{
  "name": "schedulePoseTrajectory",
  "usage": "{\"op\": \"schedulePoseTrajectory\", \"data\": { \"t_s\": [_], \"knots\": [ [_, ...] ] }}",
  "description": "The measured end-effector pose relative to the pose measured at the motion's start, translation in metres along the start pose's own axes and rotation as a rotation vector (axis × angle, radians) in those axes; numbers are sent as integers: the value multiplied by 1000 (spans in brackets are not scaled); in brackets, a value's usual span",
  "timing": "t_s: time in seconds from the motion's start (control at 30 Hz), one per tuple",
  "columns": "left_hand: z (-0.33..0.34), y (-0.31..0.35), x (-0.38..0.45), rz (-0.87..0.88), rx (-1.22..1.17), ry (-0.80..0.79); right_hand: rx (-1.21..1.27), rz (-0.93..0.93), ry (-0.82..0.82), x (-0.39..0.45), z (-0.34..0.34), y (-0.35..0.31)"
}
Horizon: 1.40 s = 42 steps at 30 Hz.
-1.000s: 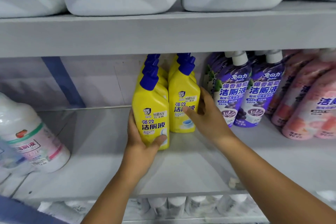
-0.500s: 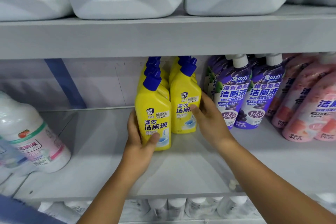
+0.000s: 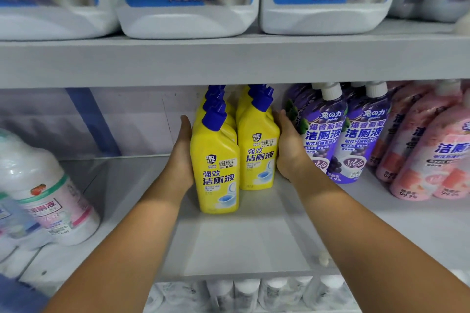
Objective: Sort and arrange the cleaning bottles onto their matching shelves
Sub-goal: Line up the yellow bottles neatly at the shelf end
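The grey shelf (image 3: 244,244) carried everything, with big white jugs (image 3: 187,5) on the level above and each colour kept to its own block below: pink-and-white bottles (image 3: 54,201) at the left, pink pouches (image 3: 432,150) far right, purple pouches (image 3: 343,134) next to them, so that like sat with like. The yellow bottles (image 3: 230,155) with blue caps stood upright in two files between the bare stretch of shelf and the purple pouches. The left hand (image 3: 181,152) lay flat along the outer side of the left file and the right hand (image 3: 287,145) flat along the right file, fingers straight and together, pressing inward rather than clasping anything, seemingly to square the two files and close the gap. Half a second before, the left hand had wrapped the front left bottle with its thumb across the label, and the right had rested fingertips on the front of the right bottle; both had since slid to the flanks
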State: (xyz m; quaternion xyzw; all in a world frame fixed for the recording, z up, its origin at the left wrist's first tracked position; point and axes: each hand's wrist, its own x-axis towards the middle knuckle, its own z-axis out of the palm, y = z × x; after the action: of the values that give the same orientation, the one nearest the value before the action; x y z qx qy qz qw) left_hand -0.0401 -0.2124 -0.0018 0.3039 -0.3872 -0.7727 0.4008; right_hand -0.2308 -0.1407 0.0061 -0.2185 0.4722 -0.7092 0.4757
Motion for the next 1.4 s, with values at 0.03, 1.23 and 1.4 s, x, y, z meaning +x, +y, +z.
{"op": "schedulePoseTrajectory", "data": {
  "t_s": [0.03,1.23,1.4],
  "knots": [
    [2,-2,0,-12,-25,-8,4,9,4,3,-1,2],
    [-1,-87,-86,500,635,292,-671,-418,-45,-40,-43,47],
    [4,-89,-86,487,583,286,-697,-425,-12,-37,-45,51]
  ]
}}
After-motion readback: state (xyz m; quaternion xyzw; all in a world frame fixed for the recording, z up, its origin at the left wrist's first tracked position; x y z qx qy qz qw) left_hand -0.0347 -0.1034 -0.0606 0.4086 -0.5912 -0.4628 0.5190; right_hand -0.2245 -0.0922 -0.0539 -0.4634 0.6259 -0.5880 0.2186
